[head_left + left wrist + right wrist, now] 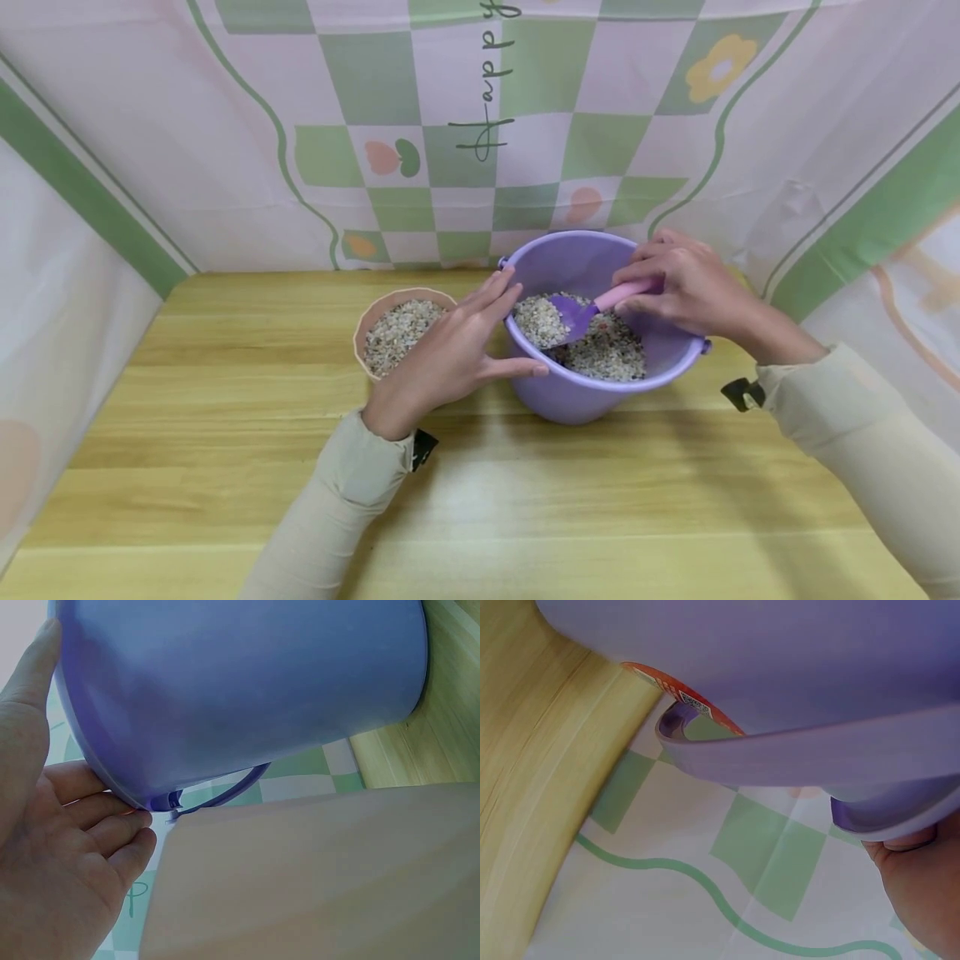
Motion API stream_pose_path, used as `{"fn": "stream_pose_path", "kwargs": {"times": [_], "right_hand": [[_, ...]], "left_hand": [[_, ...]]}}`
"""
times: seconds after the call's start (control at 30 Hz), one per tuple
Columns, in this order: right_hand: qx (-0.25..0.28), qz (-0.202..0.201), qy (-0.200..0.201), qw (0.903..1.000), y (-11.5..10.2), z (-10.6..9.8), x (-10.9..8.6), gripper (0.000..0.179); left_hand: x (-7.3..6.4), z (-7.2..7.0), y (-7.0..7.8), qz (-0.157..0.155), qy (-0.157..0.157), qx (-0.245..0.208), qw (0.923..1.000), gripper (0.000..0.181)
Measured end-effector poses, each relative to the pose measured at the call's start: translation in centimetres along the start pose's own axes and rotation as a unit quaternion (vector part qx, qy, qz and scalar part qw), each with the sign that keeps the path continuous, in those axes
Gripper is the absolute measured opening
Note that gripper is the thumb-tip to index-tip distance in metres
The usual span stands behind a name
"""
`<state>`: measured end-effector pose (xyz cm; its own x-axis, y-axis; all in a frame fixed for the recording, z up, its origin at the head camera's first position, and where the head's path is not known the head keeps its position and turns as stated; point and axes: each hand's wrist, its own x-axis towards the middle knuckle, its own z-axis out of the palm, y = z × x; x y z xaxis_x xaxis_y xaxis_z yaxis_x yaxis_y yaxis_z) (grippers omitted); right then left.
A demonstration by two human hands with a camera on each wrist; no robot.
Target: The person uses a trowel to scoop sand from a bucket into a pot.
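A lilac bucket (562,408) stands on the table with gravel (611,357) in its bottom. My right hand (693,287) grips the pink handle of a purple toy shovel (576,317) over the bucket's right side. Pale gravel (538,321) is heaped on the shovel's blade, inside the bucket near its left wall. My left hand (453,350) rests on the bucket's left rim, thumb along the near edge and fingers relaxed against the outside. In the right wrist view the bucket hides most of the right hand (926,877), and the shovel is not seen there.
Left of the bucket, partly behind my left hand, stands a peach bowl (360,337) holding similar gravel. The bucket's carrying handle (802,756) hangs outside it. A patterned cloth (450,75) rises behind the wooden table (225,417) and along both sides.
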<state>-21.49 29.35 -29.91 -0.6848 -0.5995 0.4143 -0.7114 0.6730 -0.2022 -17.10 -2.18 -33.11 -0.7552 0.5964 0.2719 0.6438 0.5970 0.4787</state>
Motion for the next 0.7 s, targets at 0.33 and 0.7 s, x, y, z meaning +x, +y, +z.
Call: {"fn": "stream_pose_path", "kwargs": {"times": [0.33, 0.7], "right_hand": [[-0.007, 0.003, 0.007, 0.9999, -0.33, -0.33, -0.22, 0.032], [-0.001, 0.004, 0.017, 0.9998, -0.19, -0.37, -0.43, 0.033]], "left_hand": [[0.05, 0.08, -0.12, -0.001, -0.003, 0.000, 1.0000, 0.102], [-0.02, 0.03, -0.11, -0.001, -0.001, 0.001, 1.0000, 0.102]]}}
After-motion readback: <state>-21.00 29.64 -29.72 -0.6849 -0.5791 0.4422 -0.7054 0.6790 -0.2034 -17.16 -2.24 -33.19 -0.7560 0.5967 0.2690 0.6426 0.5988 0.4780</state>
